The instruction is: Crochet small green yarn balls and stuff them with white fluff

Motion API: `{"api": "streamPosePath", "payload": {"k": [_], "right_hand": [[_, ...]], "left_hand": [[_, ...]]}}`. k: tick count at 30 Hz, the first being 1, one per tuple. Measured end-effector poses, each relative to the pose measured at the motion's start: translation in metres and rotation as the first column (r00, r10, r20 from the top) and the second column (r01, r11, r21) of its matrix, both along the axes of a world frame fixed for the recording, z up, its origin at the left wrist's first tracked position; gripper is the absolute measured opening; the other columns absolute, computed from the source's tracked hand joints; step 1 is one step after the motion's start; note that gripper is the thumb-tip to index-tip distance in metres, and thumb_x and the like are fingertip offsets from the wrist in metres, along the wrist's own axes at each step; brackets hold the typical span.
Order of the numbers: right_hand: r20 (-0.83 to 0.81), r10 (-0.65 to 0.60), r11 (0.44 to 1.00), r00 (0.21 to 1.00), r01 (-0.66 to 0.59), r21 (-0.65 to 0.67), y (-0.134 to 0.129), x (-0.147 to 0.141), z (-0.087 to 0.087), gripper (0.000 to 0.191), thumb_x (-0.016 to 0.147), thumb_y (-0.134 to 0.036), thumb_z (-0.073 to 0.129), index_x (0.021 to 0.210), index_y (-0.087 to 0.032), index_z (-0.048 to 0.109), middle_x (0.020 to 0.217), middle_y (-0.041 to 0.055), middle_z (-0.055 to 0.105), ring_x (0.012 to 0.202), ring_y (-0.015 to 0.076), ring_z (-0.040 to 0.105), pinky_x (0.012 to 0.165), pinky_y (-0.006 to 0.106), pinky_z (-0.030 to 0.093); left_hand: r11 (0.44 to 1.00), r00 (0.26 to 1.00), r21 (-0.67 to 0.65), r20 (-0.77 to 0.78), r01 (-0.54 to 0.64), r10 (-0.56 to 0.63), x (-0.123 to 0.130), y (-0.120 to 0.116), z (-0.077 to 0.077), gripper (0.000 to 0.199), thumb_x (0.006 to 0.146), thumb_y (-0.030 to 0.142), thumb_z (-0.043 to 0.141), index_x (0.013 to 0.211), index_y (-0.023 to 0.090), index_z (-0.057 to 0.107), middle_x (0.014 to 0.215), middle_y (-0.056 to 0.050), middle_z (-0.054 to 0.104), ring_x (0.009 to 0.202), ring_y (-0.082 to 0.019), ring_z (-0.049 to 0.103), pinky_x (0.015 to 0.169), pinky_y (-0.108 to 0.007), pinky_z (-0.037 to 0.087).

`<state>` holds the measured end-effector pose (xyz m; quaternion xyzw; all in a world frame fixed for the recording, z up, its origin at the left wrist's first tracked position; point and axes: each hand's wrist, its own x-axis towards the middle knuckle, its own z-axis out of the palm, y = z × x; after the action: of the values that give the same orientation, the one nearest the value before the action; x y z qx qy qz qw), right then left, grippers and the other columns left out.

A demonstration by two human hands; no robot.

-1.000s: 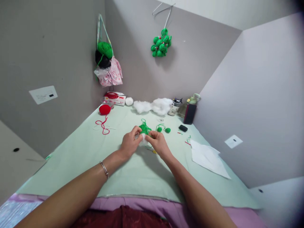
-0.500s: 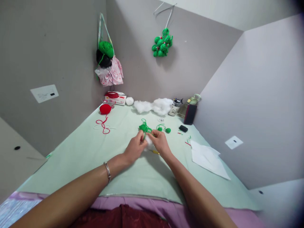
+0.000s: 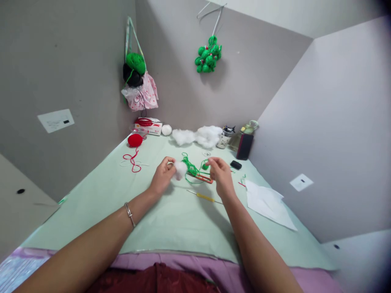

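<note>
My left hand point(image 3: 163, 176) pinches a small tuft of white stuffing point(image 3: 180, 170) above the table. Beside the tuft lies a loose tangle of green yarn point(image 3: 191, 167). An orange-handled tool point(image 3: 204, 178) rests against the tangle, with green strands across it. My right hand point(image 3: 220, 175) is to the right of the yarn, thumb and fingers drawn together; what they hold, if anything, is too small to make out. Close to those fingertips sits a small green ball point(image 3: 205, 166). Nearer to me lies a crochet hook with a yellow grip point(image 3: 205, 197), its right end by my right wrist.
White stuffing point(image 3: 208, 136) is heaped at the back. A red yarn ball point(image 3: 135, 140) with a trailing strand lies at the left. On the right are a black case point(image 3: 236, 165), a dark upright phone-like object point(image 3: 244, 147) and a white sheet point(image 3: 269, 203). Green crocheted work point(image 3: 209, 57) hangs above.
My hands have parted: the left went left with the white tuft, the right moved right. The green yarn, the orange-handled tool and the whole crochet hook now show between them.
</note>
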<state>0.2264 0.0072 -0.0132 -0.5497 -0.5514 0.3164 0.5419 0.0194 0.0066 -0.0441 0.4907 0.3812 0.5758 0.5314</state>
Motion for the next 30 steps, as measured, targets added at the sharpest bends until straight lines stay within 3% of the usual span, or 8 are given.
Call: {"api": "streamPosePath", "payload": {"k": [5, 8, 11, 13, 16, 20, 24, 30], "right_hand": [[0.066, -0.217, 0.967, 0.974, 0.206, 0.15, 0.005, 0.019, 0.007, 0.031, 0.075, -0.043, 0.07, 0.095, -0.021, 0.06, 0.111, 0.0118, 0.063, 0.098, 0.0247, 0.058, 0.079, 0.037, 0.047], [0.154, -0.039, 0.984, 0.987, 0.012, 0.178, -0.007, 0.001, 0.007, 0.032, 0.077, -0.037, 0.072, 0.104, -0.023, 0.063, 0.121, 0.0102, 0.064, 0.114, 0.0266, 0.058, 0.098, 0.042, 0.045], [0.11, 0.381, 0.923, 0.918, -0.385, 0.017, -0.018, -0.024, -0.001, 0.033, 0.081, -0.036, 0.071, 0.111, -0.025, 0.061, 0.114, 0.0059, 0.067, 0.094, 0.0203, 0.065, 0.085, 0.035, 0.051], [0.108, 0.473, 0.881, 0.874, -0.466, -0.088, -0.022, -0.032, -0.006, 0.021, 0.083, -0.038, 0.071, 0.095, -0.022, 0.065, 0.083, 0.0011, 0.067, 0.069, 0.0164, 0.06, 0.067, 0.03, 0.048], [0.138, 0.434, 0.9, 0.89, -0.424, -0.099, -0.021, -0.029, -0.005, 0.029, 0.089, -0.044, 0.063, 0.072, -0.02, 0.065, 0.058, -0.0017, 0.054, 0.056, 0.0147, 0.049, 0.058, 0.029, 0.041], [0.021, 0.362, 0.93, 0.932, -0.363, 0.059, -0.022, -0.02, 0.008, 0.036, 0.092, -0.048, 0.059, 0.068, -0.021, 0.061, 0.089, 0.0059, 0.067, 0.08, 0.0183, 0.058, 0.072, 0.031, 0.046], [-0.234, 0.37, 0.926, 0.899, -0.376, 0.018, -0.024, -0.023, 0.012, 0.034, 0.089, -0.05, 0.059, 0.07, -0.022, 0.056, 0.079, 0.0036, 0.065, 0.053, 0.0124, 0.048, 0.054, 0.03, 0.039], [0.09, 0.454, 0.885, 0.887, -0.437, -0.159, -0.02, -0.023, -0.001, 0.034, 0.084, -0.052, 0.066, 0.074, -0.02, 0.06, 0.059, -0.0043, 0.051, 0.052, 0.0112, 0.042, 0.053, 0.027, 0.032]], "left_hand": [[0.999, 0.999, -0.048, 0.033, 0.011, -0.01, -0.002, 0.0, 0.003, 0.024, 0.077, 0.034, 0.063, 0.094, 0.022, 0.051, 0.07, 0.003, 0.069, 0.057, -0.013, 0.062, 0.061, -0.025, 0.048], [0.999, 0.999, -0.036, 0.024, 0.034, -0.033, 0.0, -0.003, 0.003, 0.024, 0.076, 0.033, 0.063, 0.094, 0.021, 0.053, 0.065, 0.004, 0.067, 0.055, -0.012, 0.057, 0.059, -0.023, 0.043], [0.999, 0.999, -0.019, 0.01, 0.051, -0.051, 0.002, -0.004, 0.002, 0.025, 0.076, 0.034, 0.064, 0.094, 0.022, 0.053, 0.063, 0.005, 0.065, 0.054, -0.012, 0.055, 0.056, -0.022, 0.04], [0.999, 0.999, -0.006, 0.001, 0.049, -0.049, 0.002, -0.004, 0.002, 0.025, 0.077, 0.035, 0.064, 0.095, 0.022, 0.053, 0.063, 0.005, 0.063, 0.054, -0.012, 0.054, 0.057, -0.023, 0.039], [0.999, 0.999, 0.018, -0.015, 0.038, -0.038, 0.0, -0.002, 0.001, 0.024, 0.078, 0.035, 0.063, 0.095, 0.023, 0.052, 0.062, 0.006, 0.06, 0.054, -0.012, 0.052, 0.057, -0.023, 0.038], [0.995, 0.996, 0.07, -0.054, 0.073, -0.069, 0.003, -0.005, -0.001, 0.022, 0.08, 0.034, 0.064, 0.094, 0.022, 0.052, 0.068, 0.005, 0.061, 0.057, -0.012, 0.052, 0.058, -0.023, 0.039], [0.984, 0.992, 0.154, -0.103, 0.09, -0.075, 0.006, -0.012, -0.003, 0.018, 0.082, 0.031, 0.065, 0.094, 0.022, 0.055, 0.081, 0.003, 0.06, 0.07, -0.014, 0.054, 0.066, -0.024, 0.042], [0.969, 0.983, 0.222, -0.17, 0.107, -0.069, 0.004, -0.014, -0.005, 0.014, 0.082, 0.025, 0.067, 0.095, 0.022, 0.063, 0.093, 0.0, 0.064, 0.089, -0.018, 0.059, 0.086, -0.028, 0.044]]}}
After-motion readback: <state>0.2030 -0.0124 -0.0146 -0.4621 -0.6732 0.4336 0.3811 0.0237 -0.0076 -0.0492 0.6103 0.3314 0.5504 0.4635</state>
